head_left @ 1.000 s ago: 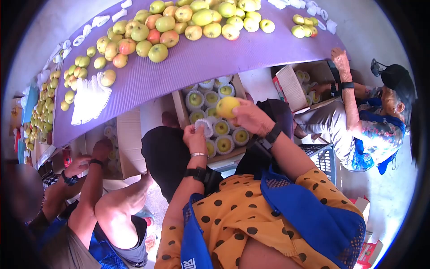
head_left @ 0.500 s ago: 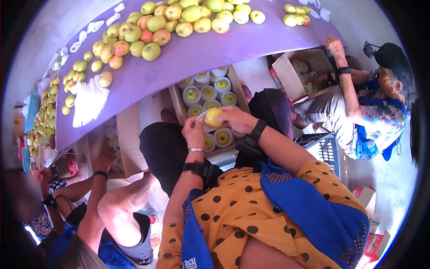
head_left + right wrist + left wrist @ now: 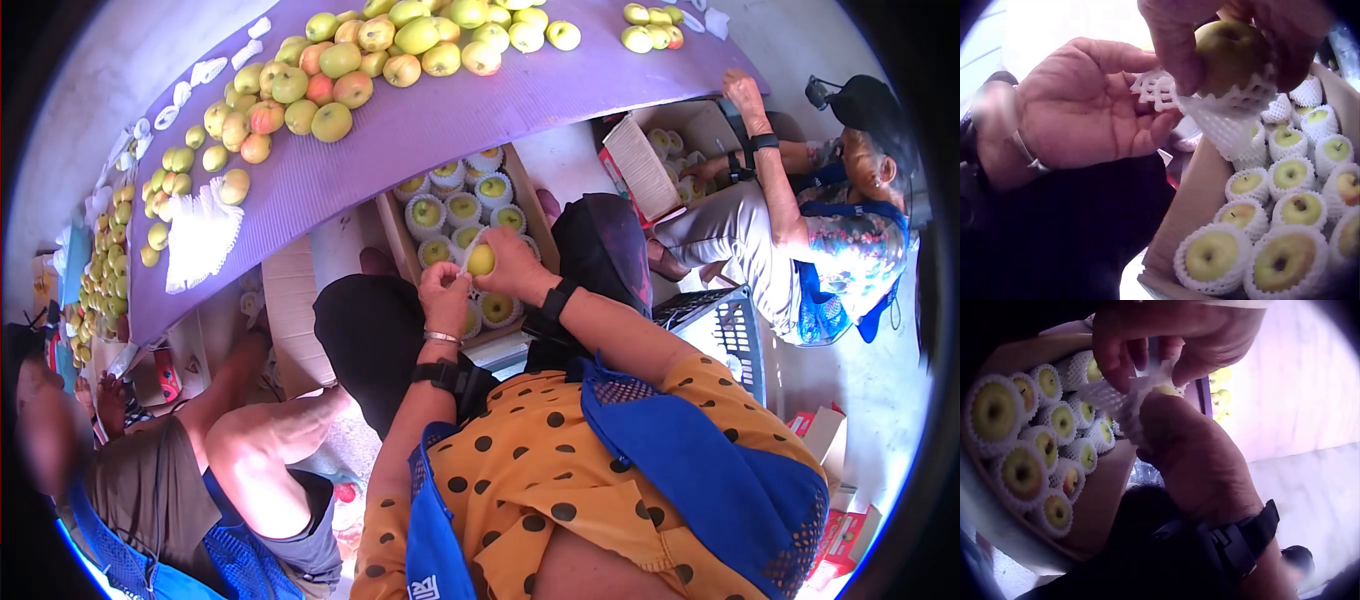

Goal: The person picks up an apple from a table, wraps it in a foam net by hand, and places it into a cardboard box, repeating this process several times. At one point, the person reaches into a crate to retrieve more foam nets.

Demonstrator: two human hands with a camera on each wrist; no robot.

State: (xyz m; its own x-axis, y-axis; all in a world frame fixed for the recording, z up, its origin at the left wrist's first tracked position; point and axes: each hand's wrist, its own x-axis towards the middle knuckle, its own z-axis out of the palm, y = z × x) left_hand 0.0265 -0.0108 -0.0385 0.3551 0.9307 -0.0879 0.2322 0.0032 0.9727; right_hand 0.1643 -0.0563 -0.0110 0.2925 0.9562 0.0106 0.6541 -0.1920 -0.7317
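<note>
Right wrist view: apple [image 3: 1230, 59] held between the right fingers [image 3: 1174, 53].

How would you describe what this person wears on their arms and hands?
The short, orange sleeves have black dots. Black straps circle both wrists, and a silver-coloured bracelet sits beside the left hand. Neither it nor the right hand is gloved.
</note>
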